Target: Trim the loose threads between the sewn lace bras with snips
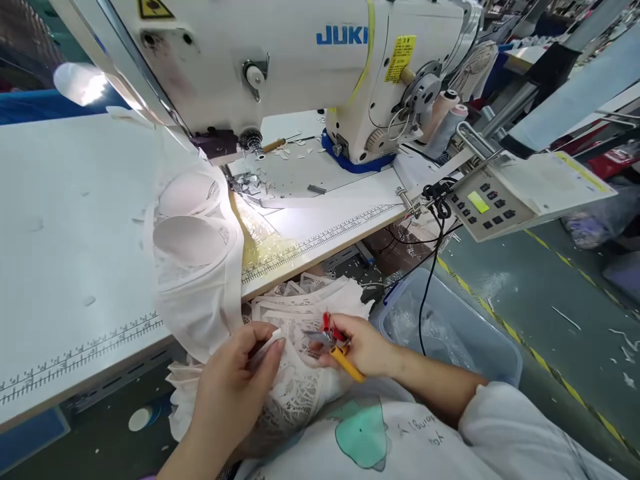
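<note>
My left hand is closed in a pinch on the edge of a white lace garment that lies over my lap; a small white end sticks up between thumb and forefinger. In my right hand is a small pair of scissors with red and orange handle grips. Its blades point left, toward the lace, close to my left hand. A white bra with moulded cups drapes over the table edge beyond my left hand. More white lace pieces bunch up below the table edge.
A JUKI sewing machine stands on the white table, which has printed rulers along its front. Fabric scraps lie near the needle area. To the right are a control panel, hanging black cables and a clear plastic bin.
</note>
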